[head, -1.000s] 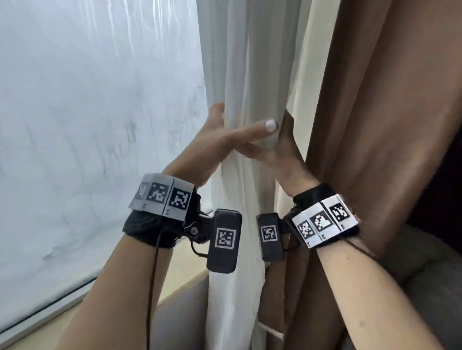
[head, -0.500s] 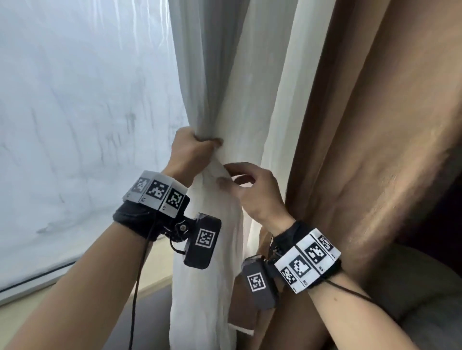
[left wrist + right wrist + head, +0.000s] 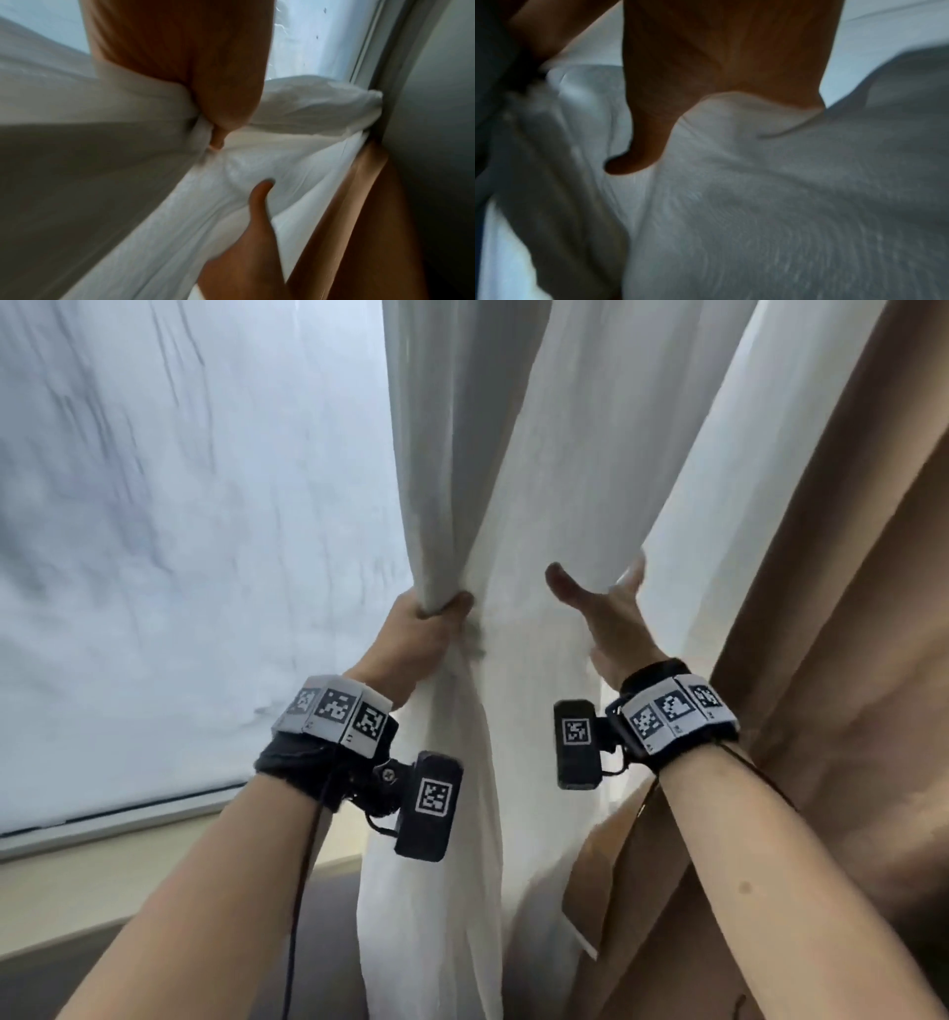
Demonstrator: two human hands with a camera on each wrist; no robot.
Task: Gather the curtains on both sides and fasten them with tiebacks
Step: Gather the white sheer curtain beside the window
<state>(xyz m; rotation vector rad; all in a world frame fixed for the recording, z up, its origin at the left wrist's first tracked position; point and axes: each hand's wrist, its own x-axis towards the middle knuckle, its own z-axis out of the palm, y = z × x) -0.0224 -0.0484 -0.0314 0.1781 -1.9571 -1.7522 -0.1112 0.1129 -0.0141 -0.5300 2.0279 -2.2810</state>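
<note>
— Centre frame, head view: what holds the white sheer curtain?

— A person's left hand, fist wrapped around a bunched fold of it, thumb across the front. Beside it the right hand is spread, thumb out to the left, fingers slipped behind the next fold; whether those fingers grip the cloth cannot be told from here.

— Do the wrist cameras add anything?

— From the left wrist, the thumb digs into a tight knot of white sheer curtain, and the other hand's thumb pushes in from the lower centre. A window frame and grey wall stand at the right edge, with the cloth pressed up against them. The right wrist view is dim and blurred: palm and thumb against the fabric, fingers hidden behind a fold.

— And room around the cloth?

— Frosted window glass fills the left half of the head view, with a pale sill at lower left. A brown curtain crowds the right edge, touching the sheer's far fold.

— How does the sheer look?

— Thin, white, falling in long vertical pleats, pinched narrow at the fist and loose below it.
</note>
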